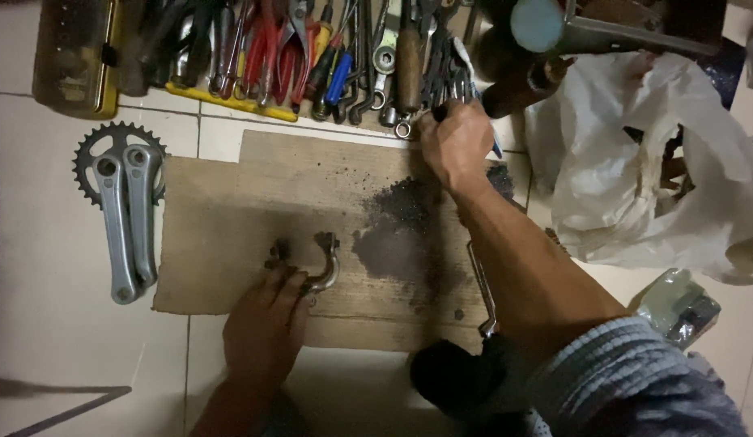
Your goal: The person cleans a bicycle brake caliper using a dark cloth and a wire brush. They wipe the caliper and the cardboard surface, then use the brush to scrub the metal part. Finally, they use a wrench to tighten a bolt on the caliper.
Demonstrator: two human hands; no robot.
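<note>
Brake arm [316, 263], a curved piece of grey metal, lies on a flat sheet of cardboard [223, 235] spread over the tiled floor [36, 243]. The left hand [265, 332] rests on the cardboard at the near end of that part, its fingers [289, 293] pressed down on the metal and pinning it in place rather than wrapped round it. The right hand [455, 144] is stretched out to the far edge of the cardboard, well apart from the left, with its fingers clenched around a dark-handled tool [441, 109] at the edge of the tool tray [231, 101]; what kind of tool it is cannot be told, since the hand covers most of it. A dark greasy stain [401, 231] spreads over the cardboard between the two hands. Left of the cardboard, on the tiles, lies a toothed chainring with two silver crank arms [121, 218]. The yellow-edged tray along the top holds pliers, wrenches and screwdrivers. A crumpled white plastic bag [652, 162] sits to the right.
</note>
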